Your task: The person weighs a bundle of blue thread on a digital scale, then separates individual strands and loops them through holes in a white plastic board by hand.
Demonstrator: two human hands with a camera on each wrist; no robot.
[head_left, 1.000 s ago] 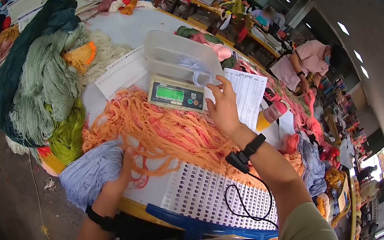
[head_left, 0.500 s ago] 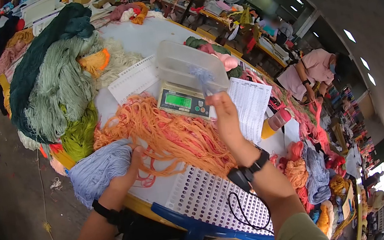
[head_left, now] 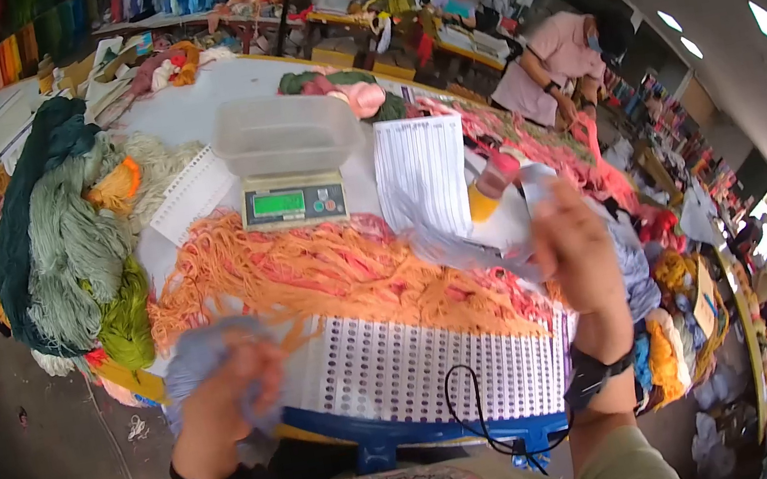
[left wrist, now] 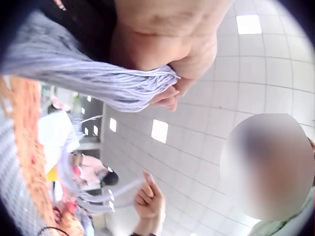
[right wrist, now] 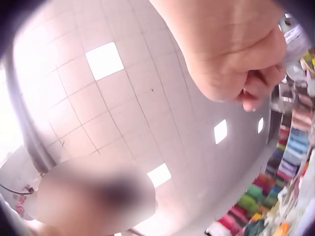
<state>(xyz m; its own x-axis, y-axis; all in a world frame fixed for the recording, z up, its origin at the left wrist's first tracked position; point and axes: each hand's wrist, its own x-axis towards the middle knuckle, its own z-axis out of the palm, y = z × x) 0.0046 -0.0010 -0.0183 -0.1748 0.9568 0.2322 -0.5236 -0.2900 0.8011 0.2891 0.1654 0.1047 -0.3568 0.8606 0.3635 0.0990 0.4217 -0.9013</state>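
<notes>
My left hand (head_left: 232,397) grips a thick lavender-blue yarn hank (left wrist: 108,83), seen hanging in a loop from the fingers in the left wrist view. Raised on the right, my right hand (head_left: 575,243) has its fingers curled round a thinner bundle of light blue yarn (head_left: 456,246), blurred and trailing leftward past the printed sheet (head_left: 422,167). Part of that bundle (right wrist: 298,42) shows beyond the curled fingers in the right wrist view. A clear plastic tub (head_left: 285,134) sits on the digital scale (head_left: 294,204), whose green display is lit.
Orange and pink yarn (head_left: 328,269) spreads across the table, behind a board with rows of holes (head_left: 426,369). Green hanks (head_left: 64,242) are heaped at the left. A pink-and-yellow yarn cone (head_left: 491,183) lies right of the sheet. Another person (head_left: 551,74) works beyond.
My right hand has lifted the light blue yarn out of the tub and swung right with it. My left hand has raised the lavender-blue hank a little. The head view has turned right.
</notes>
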